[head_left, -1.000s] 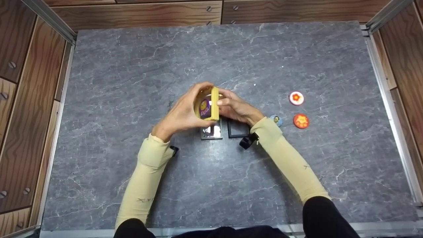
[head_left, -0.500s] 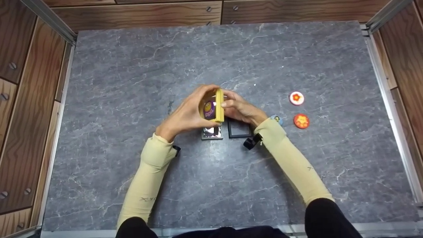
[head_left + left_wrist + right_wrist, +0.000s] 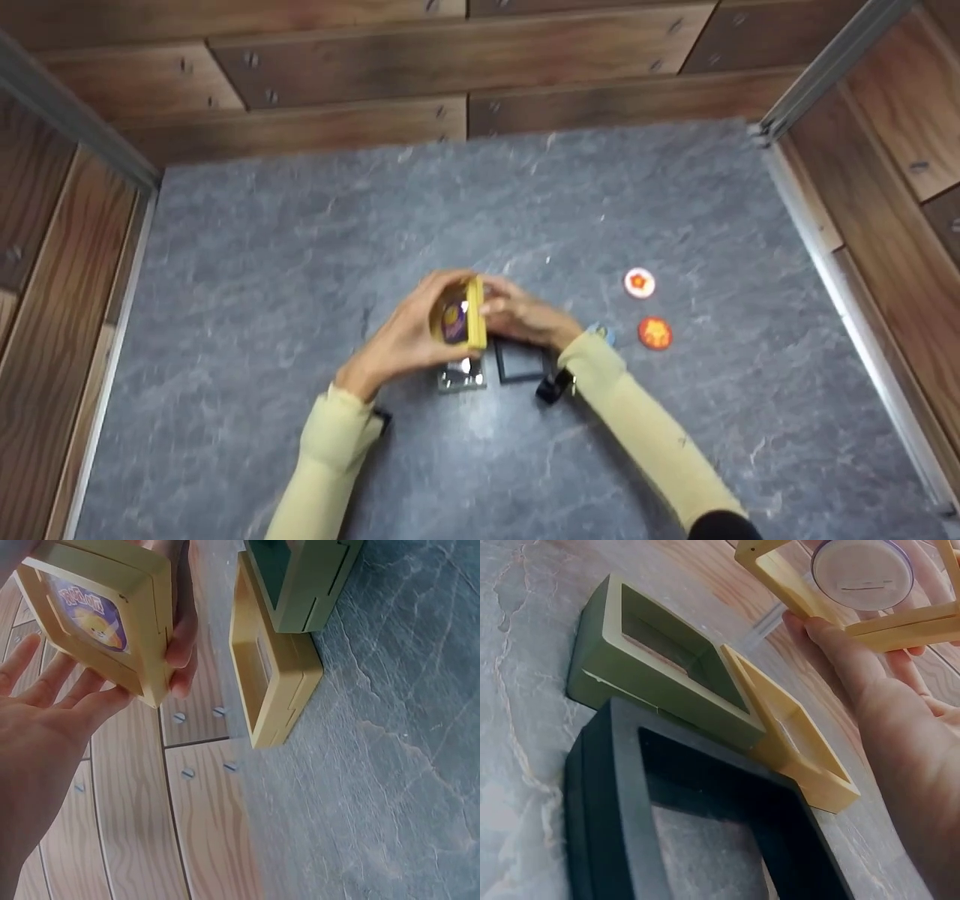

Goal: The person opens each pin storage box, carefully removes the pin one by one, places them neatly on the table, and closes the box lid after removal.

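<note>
My left hand (image 3: 397, 337) grips a yellow display frame (image 3: 476, 313) by its opposite edges, thumb at the near edge and fingers at the far one. From the other side my right hand (image 3: 529, 315) pinches the same frame, which stands on edge above the table. Inside it, a round purple badge (image 3: 94, 615) with a yellow figure sits behind clear film. The right wrist view shows the badge's pale back (image 3: 862, 574). Below the hands lie a green frame (image 3: 600, 667), a second yellow frame (image 3: 289, 690) and a black frame (image 3: 607, 787); the head view hides that yellow one.
Right of the hands lie a white badge (image 3: 640, 283) with a red flower and an orange-red badge (image 3: 655, 332). My right wrist partly covers a blue badge (image 3: 604, 334). Wood-patterned walls (image 3: 450, 60) enclose the grey marbled table (image 3: 337, 225).
The head view has tilted up, so the table appears lower and more back wall shows. Earlier, both hands shifted slightly right with the yellow frame; their hold looks the same.
</note>
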Demonstrator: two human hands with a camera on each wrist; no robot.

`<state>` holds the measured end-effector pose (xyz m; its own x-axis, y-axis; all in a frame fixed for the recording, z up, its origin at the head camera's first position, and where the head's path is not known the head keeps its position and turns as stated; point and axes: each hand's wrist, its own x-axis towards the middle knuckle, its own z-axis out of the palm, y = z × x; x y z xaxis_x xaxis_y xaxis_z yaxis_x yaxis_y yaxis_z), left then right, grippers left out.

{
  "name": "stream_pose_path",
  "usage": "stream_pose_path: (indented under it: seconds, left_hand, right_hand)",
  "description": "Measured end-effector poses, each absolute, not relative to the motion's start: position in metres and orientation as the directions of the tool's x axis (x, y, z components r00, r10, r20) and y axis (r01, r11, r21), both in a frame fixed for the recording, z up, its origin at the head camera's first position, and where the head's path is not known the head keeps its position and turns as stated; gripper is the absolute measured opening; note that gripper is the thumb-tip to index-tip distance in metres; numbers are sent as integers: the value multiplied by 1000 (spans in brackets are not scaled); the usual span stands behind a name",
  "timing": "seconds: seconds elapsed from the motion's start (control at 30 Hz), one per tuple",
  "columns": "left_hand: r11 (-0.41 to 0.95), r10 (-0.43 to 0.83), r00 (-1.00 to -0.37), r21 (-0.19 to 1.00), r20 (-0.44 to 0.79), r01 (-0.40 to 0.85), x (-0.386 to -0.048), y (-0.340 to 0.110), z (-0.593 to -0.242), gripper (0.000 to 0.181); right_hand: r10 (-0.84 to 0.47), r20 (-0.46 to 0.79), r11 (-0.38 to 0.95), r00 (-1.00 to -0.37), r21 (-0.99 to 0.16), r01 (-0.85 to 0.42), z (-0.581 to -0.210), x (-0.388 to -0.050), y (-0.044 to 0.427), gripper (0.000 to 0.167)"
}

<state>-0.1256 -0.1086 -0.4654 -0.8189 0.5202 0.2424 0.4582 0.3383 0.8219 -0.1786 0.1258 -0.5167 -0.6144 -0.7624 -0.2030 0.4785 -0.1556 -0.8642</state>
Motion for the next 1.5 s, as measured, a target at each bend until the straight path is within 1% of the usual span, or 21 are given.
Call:
stream_pose_path:
  seconds: [0.13,0.2,0.27,0.37,0.53,0.6,0.67,0.77,0.83,1.07,1.3,1.4,1.5]
  left_hand:
    - [368,494,-847,835,197,410,-115,-111,-470,102]
    - [370,487,-848,829,211,419,-116,-110,-468,103]
    - [364,492,-839,820,233,442,-119,-108,-466,102]
    - [347,496,-829,815,260,463,-125,-105,-462,100]
    - [290,479,-826,834,298,469,-133,-100,-456,100]
    - [283,473,-828,839,300,465,-134,-99,-454,101]
    - [282,469,-833,844,293,455,-135,-97,-453,102]
    - [273,467,-841,860,273,430,-138,-94,-453,104]
    - [265,465,-846,870,261,415,-140,-92,-453,104]
    - [198,449,-851,898,272,392,-147,-86,-458,103]
    - [134,437,-860,927,263,351,-152,-80,-468,103]
    - [124,431,-865,932,259,341,-156,-77,-472,103]
    - [134,435,-865,932,250,336,-161,-74,-475,103]
  right_hand:
    - [-767,-221,-144,-602,-856,497,-522,-173,120,106]
    - [-759,-219,-155,-613,-854,497,-521,-175,119,112]
    - [-751,-213,-165,-624,-856,491,-518,-177,121,115]
    - [-747,-193,-182,-636,-861,475,-514,-181,128,108]
    - [-743,-146,-268,-653,-829,491,-511,-185,143,82]
    - [-743,-135,-303,-655,-805,510,-511,-185,147,77]
    - [-748,-122,-324,-653,-791,519,-511,-185,151,82]
    - [-742,-123,-347,-659,-770,535,-511,-184,158,94]
    - [-738,-129,-351,-662,-764,541,-511,-185,161,96]
    - [-673,-213,-306,-708,-792,529,-510,-189,167,64]
    - [-597,-307,-212,-741,-831,515,-509,-195,173,58]
    - [-562,-344,-190,-752,-831,522,-507,-199,176,56]
    - [-552,-354,-149,-755,-849,507,-505,-204,181,55]
